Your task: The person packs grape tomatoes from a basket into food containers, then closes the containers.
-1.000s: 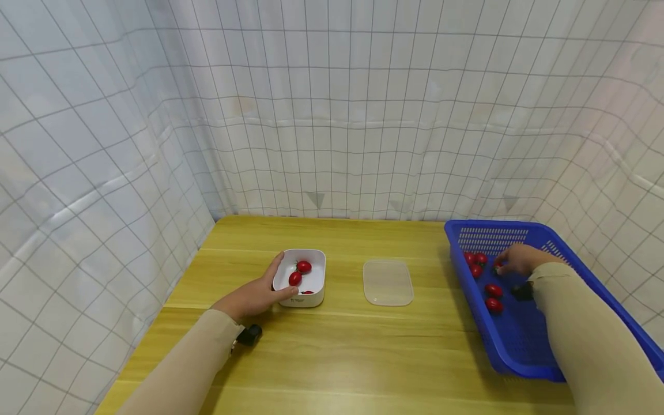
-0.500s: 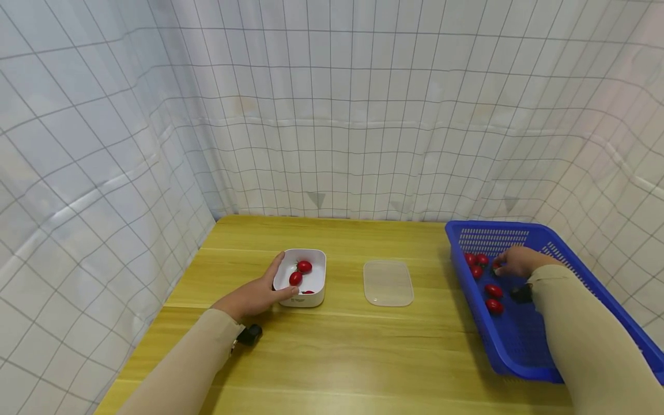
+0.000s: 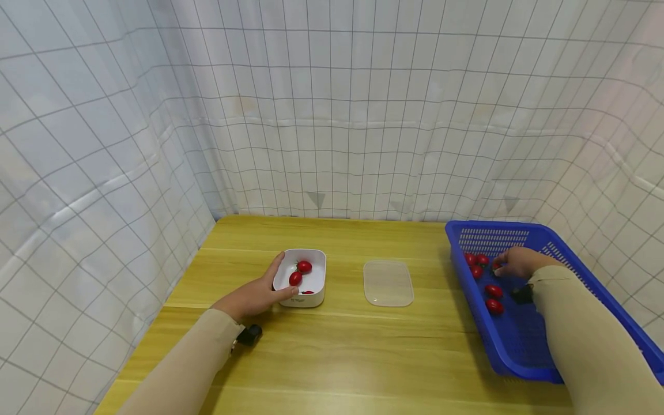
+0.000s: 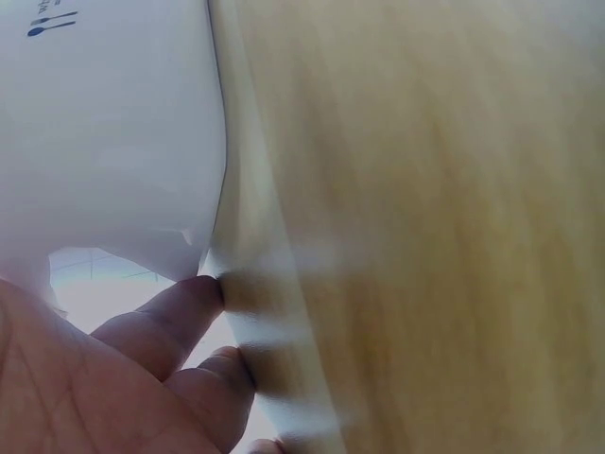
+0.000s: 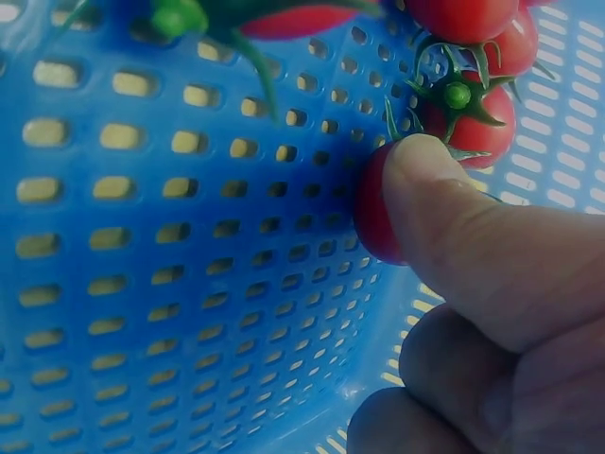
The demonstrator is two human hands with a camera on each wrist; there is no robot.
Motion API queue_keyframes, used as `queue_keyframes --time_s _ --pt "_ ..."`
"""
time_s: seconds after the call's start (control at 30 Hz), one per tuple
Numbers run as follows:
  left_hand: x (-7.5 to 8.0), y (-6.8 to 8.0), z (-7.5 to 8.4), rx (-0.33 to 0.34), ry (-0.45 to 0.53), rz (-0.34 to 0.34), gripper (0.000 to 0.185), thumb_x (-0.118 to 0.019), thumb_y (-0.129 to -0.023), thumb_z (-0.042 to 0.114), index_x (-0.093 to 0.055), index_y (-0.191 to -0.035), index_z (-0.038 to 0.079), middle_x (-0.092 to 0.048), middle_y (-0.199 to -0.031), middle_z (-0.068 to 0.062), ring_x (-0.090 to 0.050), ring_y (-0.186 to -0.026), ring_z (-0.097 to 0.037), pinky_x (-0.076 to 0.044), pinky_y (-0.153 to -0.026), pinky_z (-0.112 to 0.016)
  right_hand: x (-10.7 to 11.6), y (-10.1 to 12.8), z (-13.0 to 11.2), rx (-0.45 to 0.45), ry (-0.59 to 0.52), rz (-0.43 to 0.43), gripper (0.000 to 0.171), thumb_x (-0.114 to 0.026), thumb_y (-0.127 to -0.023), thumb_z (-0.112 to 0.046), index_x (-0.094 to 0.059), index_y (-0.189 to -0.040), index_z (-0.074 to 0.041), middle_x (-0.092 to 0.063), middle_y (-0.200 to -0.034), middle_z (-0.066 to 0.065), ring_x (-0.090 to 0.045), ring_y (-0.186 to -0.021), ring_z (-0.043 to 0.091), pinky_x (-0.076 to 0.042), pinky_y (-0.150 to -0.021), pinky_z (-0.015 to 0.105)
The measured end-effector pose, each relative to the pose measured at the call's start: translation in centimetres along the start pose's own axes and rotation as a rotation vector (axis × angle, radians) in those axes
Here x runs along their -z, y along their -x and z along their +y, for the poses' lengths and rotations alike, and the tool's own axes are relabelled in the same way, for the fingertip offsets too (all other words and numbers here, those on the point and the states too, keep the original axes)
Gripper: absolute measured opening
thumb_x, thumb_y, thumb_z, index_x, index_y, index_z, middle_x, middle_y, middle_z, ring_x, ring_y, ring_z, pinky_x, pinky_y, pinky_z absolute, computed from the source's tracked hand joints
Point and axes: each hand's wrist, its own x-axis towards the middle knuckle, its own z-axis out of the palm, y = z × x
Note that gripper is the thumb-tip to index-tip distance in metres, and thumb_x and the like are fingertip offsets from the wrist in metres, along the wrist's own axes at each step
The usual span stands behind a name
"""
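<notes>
My left hand (image 3: 252, 298) hadn't moved over the last second; it cupped the near-left corner of the white box (image 3: 302, 278), fingers curled round its wall, three tomatoes inside. Right of the box, the clear lid (image 3: 388, 282) lay flat, untouched. Further right, inside the blue basket (image 3: 519, 340), my right hand (image 3: 519, 261) had edged slightly toward the far-left cluster and pinched a cherry tomato (image 5: 371, 216) under the thumb, so a pick looked underway.

A light wooden desk (image 3: 342, 351) stands enclosed on three sides by white curtains (image 3: 363, 109) printed with a thin grey grid, creased and evenly lit.
</notes>
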Motion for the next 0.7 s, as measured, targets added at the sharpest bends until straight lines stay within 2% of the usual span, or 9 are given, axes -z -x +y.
queue_keyframes --time_s 0.37,0.7 --pt "0.04 0.06 -0.1 0.0 0.015 -0.006 0.111 -0.064 -0.098 0.062 0.012 -0.17 0.025 -0.018 -0.174 -0.025 -0.038 -0.151 -0.047 -0.032 -0.123 -0.063 -0.17 -0.06 -0.07 -0.04 -0.037 0.0 0.047 -0.071 -0.098 -0.023 -0.067 -0.132 0.009 -0.063 -0.131 0.039 -0.055 -0.126 0.062 -0.043 -0.106 0.072" --pt "0.02 -0.04 -0.07 0.009 -0.005 -0.011 0.111 -0.062 -0.098 0.066 0.013 -0.17 0.027 -0.019 -0.174 -0.024 -0.041 -0.149 -0.047 -0.035 -0.121 -0.064 -0.19 -0.06 -0.02 0.0 0.001 0.016 0.047 -0.071 -0.097 -0.023 -0.067 -0.129 0.011 -0.067 -0.125 0.038 -0.058 -0.123 0.061 -0.045 -0.104 0.071"
